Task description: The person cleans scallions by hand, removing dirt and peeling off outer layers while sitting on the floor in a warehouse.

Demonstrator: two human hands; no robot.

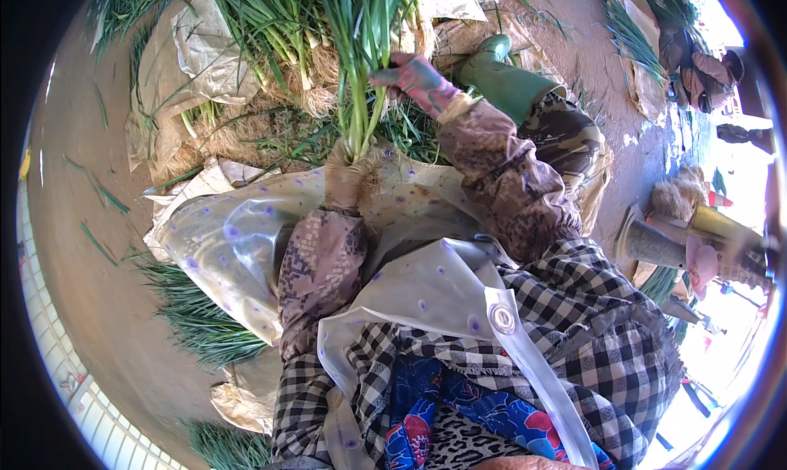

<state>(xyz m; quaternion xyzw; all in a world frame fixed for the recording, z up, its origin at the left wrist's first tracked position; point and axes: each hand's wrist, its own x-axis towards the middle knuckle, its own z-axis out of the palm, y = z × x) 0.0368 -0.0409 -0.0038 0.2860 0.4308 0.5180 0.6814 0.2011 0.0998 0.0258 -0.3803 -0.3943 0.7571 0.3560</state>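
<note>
I hold a bunch of green onions point(357, 101) upright in front of me, long leaves up and white ends down. My left hand point(343, 181), in a dirty tan glove, is closed around the bunch's lower end by the roots. Higher up, my right hand point(420, 86), in a pink and green patterned glove, grips the right side of the stalks, thumb across them; its other fingers are partly hidden. A clear plastic apron point(238, 224) with purple spots spreads over my lap below the bunch.
A heap of green onions point(270, 36) with roots lies just ahead, beside brown paper sheets point(209, 48). More green onions point(209, 318) lie at my left. A green boot point(508, 81) is at my right. Another person point(701, 68) works at the far right.
</note>
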